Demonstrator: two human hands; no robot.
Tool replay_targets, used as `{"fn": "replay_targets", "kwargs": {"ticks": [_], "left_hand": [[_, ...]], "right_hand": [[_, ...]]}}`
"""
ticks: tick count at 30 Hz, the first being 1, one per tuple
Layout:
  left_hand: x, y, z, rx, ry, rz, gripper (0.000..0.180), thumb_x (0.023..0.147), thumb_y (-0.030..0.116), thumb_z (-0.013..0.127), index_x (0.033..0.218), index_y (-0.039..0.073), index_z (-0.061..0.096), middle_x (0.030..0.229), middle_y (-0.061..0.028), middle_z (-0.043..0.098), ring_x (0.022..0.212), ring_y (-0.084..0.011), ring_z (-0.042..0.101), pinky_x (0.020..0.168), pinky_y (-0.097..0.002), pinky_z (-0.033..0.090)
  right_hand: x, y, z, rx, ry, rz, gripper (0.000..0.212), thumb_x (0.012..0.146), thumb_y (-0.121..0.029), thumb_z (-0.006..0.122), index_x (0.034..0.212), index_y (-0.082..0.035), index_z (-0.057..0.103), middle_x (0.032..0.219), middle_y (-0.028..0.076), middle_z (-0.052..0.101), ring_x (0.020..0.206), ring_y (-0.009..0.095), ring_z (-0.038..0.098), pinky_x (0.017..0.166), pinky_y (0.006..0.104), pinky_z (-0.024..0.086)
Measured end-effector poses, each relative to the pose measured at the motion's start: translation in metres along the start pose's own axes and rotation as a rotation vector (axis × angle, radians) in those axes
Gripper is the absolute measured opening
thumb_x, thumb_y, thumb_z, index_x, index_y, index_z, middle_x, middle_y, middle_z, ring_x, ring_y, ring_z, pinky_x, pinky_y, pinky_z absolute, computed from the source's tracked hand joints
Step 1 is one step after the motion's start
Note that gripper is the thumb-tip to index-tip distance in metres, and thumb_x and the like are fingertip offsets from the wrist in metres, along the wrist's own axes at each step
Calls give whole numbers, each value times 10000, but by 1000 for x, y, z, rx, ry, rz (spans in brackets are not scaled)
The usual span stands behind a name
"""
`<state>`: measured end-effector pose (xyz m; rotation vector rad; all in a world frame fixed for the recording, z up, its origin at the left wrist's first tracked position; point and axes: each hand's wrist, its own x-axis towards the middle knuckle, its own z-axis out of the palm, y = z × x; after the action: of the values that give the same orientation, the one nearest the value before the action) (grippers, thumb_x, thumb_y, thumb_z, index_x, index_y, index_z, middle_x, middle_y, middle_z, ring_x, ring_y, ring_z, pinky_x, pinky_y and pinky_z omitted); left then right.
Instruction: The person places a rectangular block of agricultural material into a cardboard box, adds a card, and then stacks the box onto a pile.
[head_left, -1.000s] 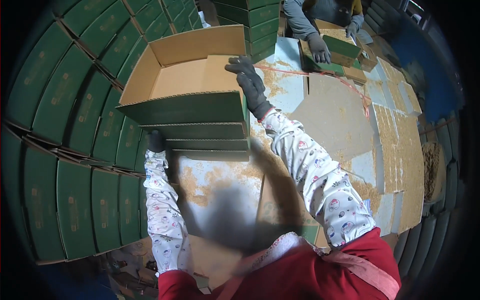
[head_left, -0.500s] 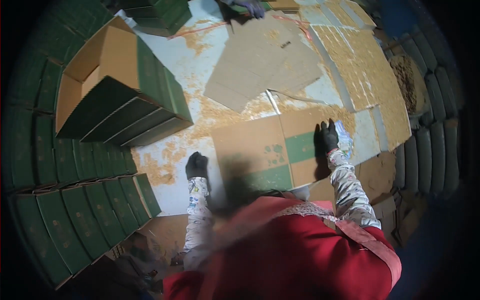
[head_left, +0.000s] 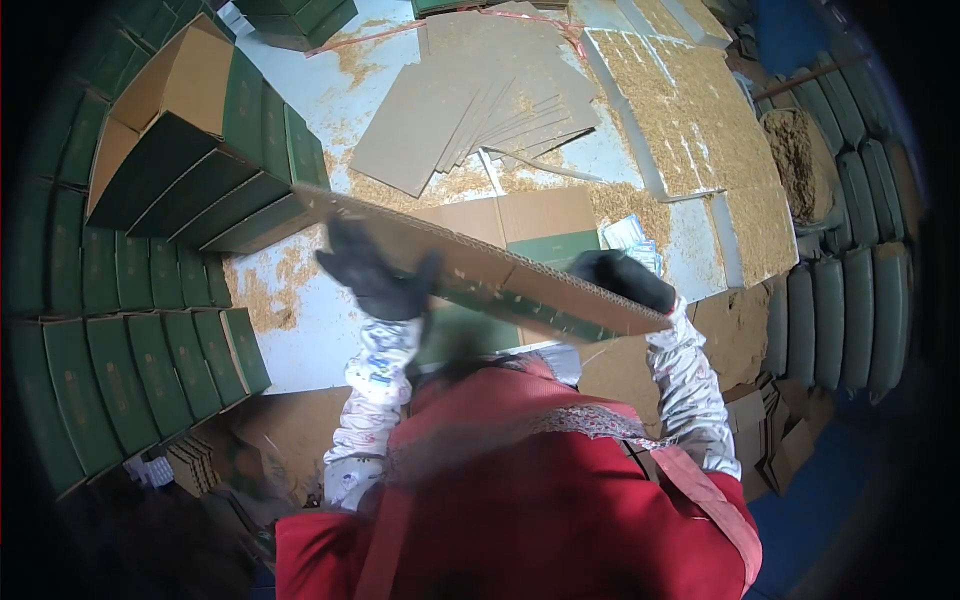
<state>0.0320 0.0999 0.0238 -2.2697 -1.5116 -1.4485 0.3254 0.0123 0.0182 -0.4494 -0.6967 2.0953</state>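
Cardboard sheet was raised

On the white table, green boxes were stacked leftward. Above it, the sheet was held tilted: the left hand was spread wide at its near face; the fingers of the right hand, behind its upper edge, could not be judged.

No lettering can be read; the green boxes bear faint small marks; the pale packets bear blurred bluish print.
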Motion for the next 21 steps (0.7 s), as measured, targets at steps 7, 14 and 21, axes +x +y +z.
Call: {"fn": "replay_targets", "kwargs": {"ticks": [7,14,21], "left_hand": [[-17,40,-21,-113,-166,503,403,690,416,664,926,123,519,988,-88,552,1032,-285,506,933,-538,307],[61,45,-111,-404,-972,819,513,574,564,700,570,91,503,515,-52,439,565,-270,567,758,-482,475],[40,40,-68,339,-925,293,938,639,521,660,1386,157,224,1362,-200,287,1164,-392,387,981,-472,297]], "right_hand": [[78,-6,84,-1525,-54,37,630,816,-342,543,1334,-74,304,1011,234,577,905,352,577,845,407,423],[77,-75,52,-1697,318,-297,633,761,-118,483,1353,-180,268,1007,284,535,803,396,574,802,463,460],[78,-55,80,-2393,27,89,401,661,-261,637,993,-44,574,1012,186,577,952,311,557,831,402,444]]}}
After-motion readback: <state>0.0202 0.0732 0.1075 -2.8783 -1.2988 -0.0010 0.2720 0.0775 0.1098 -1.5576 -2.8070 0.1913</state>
